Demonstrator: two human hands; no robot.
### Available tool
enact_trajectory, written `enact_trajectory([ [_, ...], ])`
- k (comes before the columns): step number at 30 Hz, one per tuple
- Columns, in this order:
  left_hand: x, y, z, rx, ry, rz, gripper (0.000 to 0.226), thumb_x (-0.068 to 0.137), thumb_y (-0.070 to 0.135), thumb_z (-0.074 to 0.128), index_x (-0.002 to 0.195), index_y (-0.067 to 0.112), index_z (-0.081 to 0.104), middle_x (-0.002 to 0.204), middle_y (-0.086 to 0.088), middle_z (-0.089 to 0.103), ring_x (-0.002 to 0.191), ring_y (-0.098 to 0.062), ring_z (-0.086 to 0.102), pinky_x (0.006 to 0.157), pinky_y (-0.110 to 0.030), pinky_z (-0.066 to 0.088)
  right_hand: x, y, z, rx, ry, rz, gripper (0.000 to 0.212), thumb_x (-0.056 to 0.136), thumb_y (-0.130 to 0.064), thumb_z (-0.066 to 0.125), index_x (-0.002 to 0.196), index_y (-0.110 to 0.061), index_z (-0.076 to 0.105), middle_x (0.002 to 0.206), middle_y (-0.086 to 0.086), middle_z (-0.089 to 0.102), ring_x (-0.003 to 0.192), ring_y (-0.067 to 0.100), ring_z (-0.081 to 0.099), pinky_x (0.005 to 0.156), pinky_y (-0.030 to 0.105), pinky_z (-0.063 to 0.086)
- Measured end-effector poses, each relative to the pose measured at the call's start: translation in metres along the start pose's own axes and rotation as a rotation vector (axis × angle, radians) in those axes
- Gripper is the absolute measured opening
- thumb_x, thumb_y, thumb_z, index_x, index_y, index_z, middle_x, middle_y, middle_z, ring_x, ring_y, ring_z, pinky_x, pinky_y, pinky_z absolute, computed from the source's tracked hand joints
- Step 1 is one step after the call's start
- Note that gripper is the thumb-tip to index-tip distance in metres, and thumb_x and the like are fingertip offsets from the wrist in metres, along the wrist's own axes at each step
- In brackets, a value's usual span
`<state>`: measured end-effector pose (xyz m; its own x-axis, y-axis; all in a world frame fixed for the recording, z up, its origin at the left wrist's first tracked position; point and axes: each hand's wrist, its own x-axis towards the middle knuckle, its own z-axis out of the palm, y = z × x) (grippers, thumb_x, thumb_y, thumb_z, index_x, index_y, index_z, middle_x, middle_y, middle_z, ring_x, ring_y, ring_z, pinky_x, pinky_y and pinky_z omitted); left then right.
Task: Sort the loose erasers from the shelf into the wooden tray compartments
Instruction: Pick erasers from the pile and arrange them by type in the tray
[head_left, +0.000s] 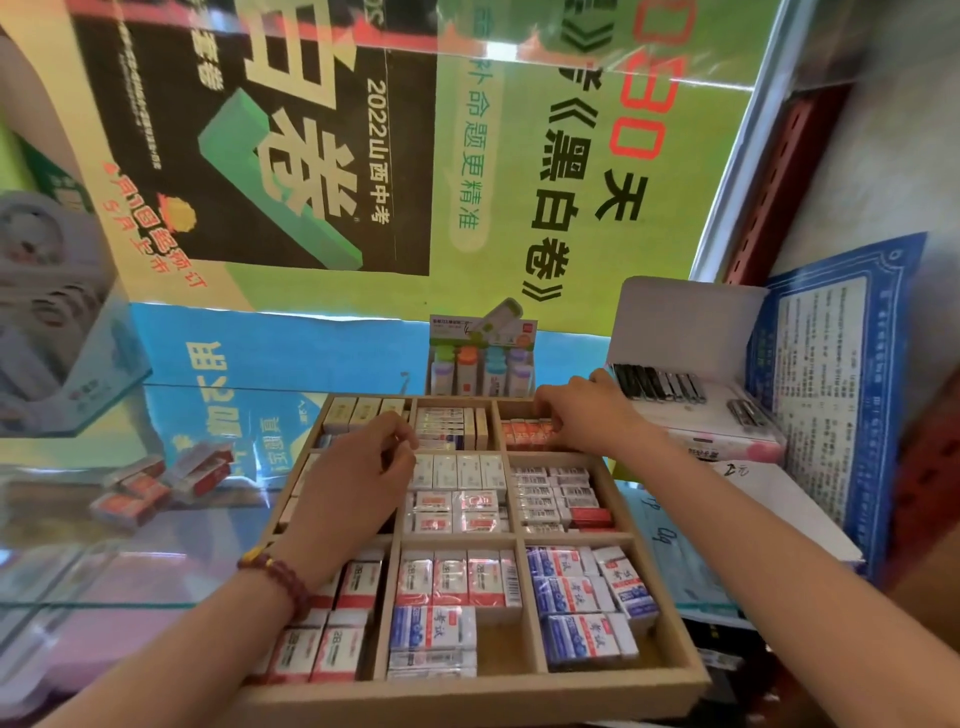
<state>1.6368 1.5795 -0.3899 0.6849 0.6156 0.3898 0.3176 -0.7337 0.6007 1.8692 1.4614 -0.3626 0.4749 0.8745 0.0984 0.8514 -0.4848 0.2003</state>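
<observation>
On glass shelf (104, 571), wooden tray (467, 699), posters (260, 156) behind

Left of the tray (467, 699) (on the glass shelf (104, 551)) lie loose erasers (139, 491).

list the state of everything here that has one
wooden tray, visible compartments stocked
loose erasers, lying on the glass shelf, outside the tray
left hand, fingers curled over the tray, hold unclear
right hand, fingertips on the red erasers in the far right compartment, grip unclear
white box, lid open
</observation>
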Motion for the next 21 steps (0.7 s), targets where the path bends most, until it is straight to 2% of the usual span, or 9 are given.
enact_trajectory([
  [4, 0.001, 0.001, -0.001, -0.005, -0.001, -0.011, 0.013, 0.093, 0.023, 0.046, 0.085, 0.030, 0.054, 0.067, 0.005, 0.061, 0.054, -0.006, 0.052, 0.050, -0.020, 0.035, 0.002, 0.000, 0.003, -0.021, -0.001, 0.003, 0.027, 0.089, -0.043, 0.055, 0.110, -0.025, 0.055, 0.105, 0.000, 0.064, 0.105, 0.022, 0.055, 0.095, 0.038, 0.026],
  [8, 0.001, 0.001, -0.001, 0.003, -0.002, -0.018, 0.014, 0.092, 0.022, 0.047, 0.084, 0.030, 0.054, 0.066, 0.006, 0.062, 0.052, -0.005, 0.052, 0.049, -0.020, 0.034, 0.004, -0.008, 0.004, 0.052, 0.000, -0.014, 0.035, 0.085, -0.055, 0.059, 0.102, -0.025, 0.053, 0.100, -0.002, 0.063, 0.101, 0.021, 0.056, 0.087, 0.036, 0.029],
  [11, 0.000, 0.002, -0.001, 0.004, -0.011, -0.027, 0.014, 0.092, 0.022, 0.046, 0.084, 0.030, 0.055, 0.066, 0.007, 0.061, 0.052, -0.005, 0.051, 0.049, -0.020, 0.034, 0.006, -0.018, 0.007, 0.187, -0.003, -0.015, 0.025, 0.087, -0.047, 0.059, 0.088, -0.024, 0.050, 0.086, -0.006, 0.058, 0.093, 0.019, 0.057, 0.079, 0.031, 0.029],
  [13, 0.000, 0.003, -0.002, 0.001, -0.011, -0.030, 0.014, 0.092, 0.022, 0.047, 0.084, 0.030, 0.055, 0.066, 0.006, 0.061, 0.053, -0.006, 0.051, 0.050, -0.021, 0.035, 0.010, -0.023, 0.010, 0.221, 0.021, -0.003, 0.022, 0.088, -0.043, 0.060, 0.083, -0.023, 0.050, 0.088, -0.004, 0.061, 0.091, 0.019, 0.058, 0.076, 0.030, 0.031],
  [18, 0.001, 0.002, -0.002, -0.001, -0.010, -0.030, 0.013, 0.092, 0.023, 0.047, 0.084, 0.029, 0.055, 0.066, 0.006, 0.061, 0.054, -0.006, 0.051, 0.052, -0.023, 0.037, 0.009, -0.014, 0.003, 0.343, -0.038, 0.022, 0.021, 0.083, -0.039, 0.068, 0.086, -0.025, 0.053, 0.087, -0.009, 0.057, 0.086, 0.013, 0.054, 0.077, 0.029, 0.035],
  [21, 0.001, 0.000, -0.002, 0.014, -0.018, -0.023, 0.013, 0.091, 0.022, 0.047, 0.084, 0.030, 0.055, 0.068, 0.006, 0.062, 0.056, -0.007, 0.053, 0.053, -0.022, 0.040, 0.000, 0.004, -0.008, 0.458, 0.022, 0.101, 0.010, 0.088, -0.030, 0.064, 0.093, -0.022, 0.059, 0.096, -0.007, 0.063, 0.087, 0.012, 0.056, 0.077, 0.030, 0.044],
])
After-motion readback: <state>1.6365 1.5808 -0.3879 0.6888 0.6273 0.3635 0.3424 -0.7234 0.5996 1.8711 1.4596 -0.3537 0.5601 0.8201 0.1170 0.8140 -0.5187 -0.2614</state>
